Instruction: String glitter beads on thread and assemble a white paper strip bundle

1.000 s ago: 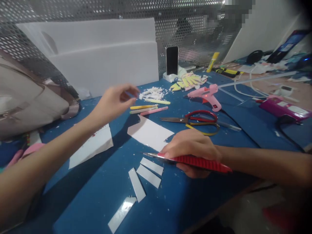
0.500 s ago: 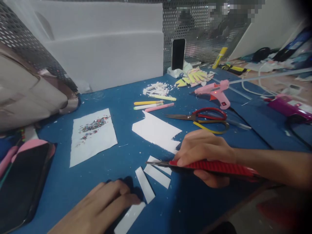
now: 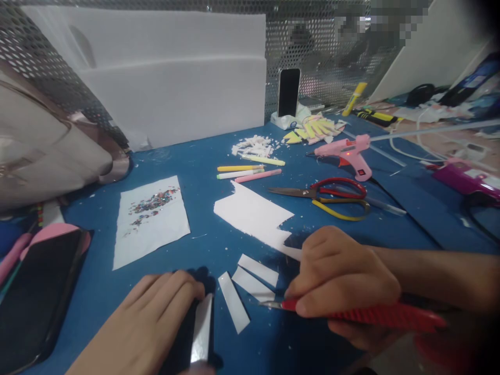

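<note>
My right hand [image 3: 344, 276] is wrapped round a red box cutter [image 3: 386, 315], its blade out and pointing left, the tip by the lower end of a white strip [image 3: 253, 285]. Another white strip [image 3: 258, 269] lies just above that one, and a third strip [image 3: 233, 303] rests to their left. My left hand [image 3: 156, 312] holds a white strip [image 3: 202, 330] between its fingertips and the thumb, which shows only at the bottom edge. Beyond the strips is a larger ragged white sheet [image 3: 253, 211], close to the right hand's knuckles.
Open scissors [image 3: 312, 192] and a pink glue gun [image 3: 353, 151] lie at the right. Several pens [image 3: 250, 175] sit near white scraps [image 3: 255, 146]. Paper with glitter bits [image 3: 150, 245] lies left, beside a black phone [image 3: 39, 291]. Another phone [image 3: 289, 92] stands at the back.
My left hand has drawn the strip leftward and turned it more upright, its thumb now showing below. My right hand has lowered the box cutter and moved it slightly right.
</note>
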The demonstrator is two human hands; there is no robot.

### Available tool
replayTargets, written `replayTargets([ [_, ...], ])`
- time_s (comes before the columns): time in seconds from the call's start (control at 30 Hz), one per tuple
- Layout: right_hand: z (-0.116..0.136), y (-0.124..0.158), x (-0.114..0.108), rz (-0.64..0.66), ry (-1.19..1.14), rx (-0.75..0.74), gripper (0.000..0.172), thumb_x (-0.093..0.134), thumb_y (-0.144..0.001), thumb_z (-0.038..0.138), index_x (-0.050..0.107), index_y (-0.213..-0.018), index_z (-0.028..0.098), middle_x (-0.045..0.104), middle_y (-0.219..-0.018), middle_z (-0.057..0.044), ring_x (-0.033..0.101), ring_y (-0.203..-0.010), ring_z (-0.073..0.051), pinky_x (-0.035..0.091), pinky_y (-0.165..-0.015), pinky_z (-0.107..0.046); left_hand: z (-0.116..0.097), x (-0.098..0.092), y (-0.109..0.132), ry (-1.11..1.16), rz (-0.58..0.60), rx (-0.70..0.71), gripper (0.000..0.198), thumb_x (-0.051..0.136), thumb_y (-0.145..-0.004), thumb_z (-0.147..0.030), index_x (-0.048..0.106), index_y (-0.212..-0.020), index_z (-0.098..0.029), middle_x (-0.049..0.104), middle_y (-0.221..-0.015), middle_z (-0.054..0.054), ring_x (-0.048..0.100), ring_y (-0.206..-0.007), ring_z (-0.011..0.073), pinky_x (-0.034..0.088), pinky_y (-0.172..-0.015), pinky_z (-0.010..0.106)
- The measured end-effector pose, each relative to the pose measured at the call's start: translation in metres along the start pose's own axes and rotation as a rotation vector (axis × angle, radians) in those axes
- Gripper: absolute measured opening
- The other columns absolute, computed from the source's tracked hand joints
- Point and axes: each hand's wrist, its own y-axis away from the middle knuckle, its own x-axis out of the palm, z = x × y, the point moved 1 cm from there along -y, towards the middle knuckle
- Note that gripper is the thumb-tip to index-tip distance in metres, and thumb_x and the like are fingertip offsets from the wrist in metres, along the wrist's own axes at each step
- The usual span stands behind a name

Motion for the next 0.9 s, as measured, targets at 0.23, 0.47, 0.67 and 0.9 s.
replayTargets([
  [0.23, -0.005, 0.001, 0.008, 0.01, -0.02, -0.171, 0.031, 0.042, -0.089, 0.031, 0.067, -0.085, 0.013, 0.071, -0.074, -0.005, 0.054, -0.046, -0.011, 0.039, -0.041, -0.026, -0.012, 0.011, -0.02, -0.115, -0.105, -0.032, 0.064, 0.068, -0.074, -0.069, 0.052, -0.11, -0.019, 0.063, -0.1, 0.011, 0.06, -0.086, 0.0317, 0.043, -0.074, 0.044],
  [0.47, -0.003, 0.013, 0.014, 0.018, 0.004, -0.12, 0.027, 0.058, -0.09, 0.04, 0.068, -0.083, 0.016, 0.072, -0.08, -0.003, 0.054, -0.047, -0.009, 0.042, -0.04, -0.025, -0.014, 0.022, -0.022, -0.1, -0.161, -0.047, 0.073, 0.068, -0.075, -0.065, 0.047, -0.127, -0.019, 0.06, -0.116, 0.014, 0.056, -0.1, 0.0337, 0.043, -0.082, 0.044],
  [0.67, 0.007, 0.014, 0.003, -0.13, 0.098, 0.066, 0.032, 0.043, -0.099, 0.035, 0.068, -0.086, 0.019, 0.073, -0.074, 0.0, 0.061, -0.049, -0.012, 0.05, -0.048, -0.03, -0.023, 0.026, -0.024, 0.016, -0.156, -0.126, 0.06, 0.07, -0.079, -0.053, 0.047, -0.126, -0.022, 0.055, -0.116, 0.013, 0.052, -0.102, 0.0338, 0.04, -0.083, 0.044],
  [0.9, 0.009, 0.001, -0.022, 0.117, 0.225, 0.239, 0.035, 0.044, -0.098, 0.045, 0.067, -0.089, 0.021, 0.067, -0.071, -0.005, 0.066, -0.059, -0.018, 0.052, -0.058, -0.034, -0.024, 0.03, -0.022, 0.06, -0.143, -0.201, 0.071, 0.066, -0.078, -0.065, 0.042, -0.133, -0.027, 0.055, -0.122, 0.012, 0.049, -0.107, 0.0363, 0.033, -0.09, 0.047],
])
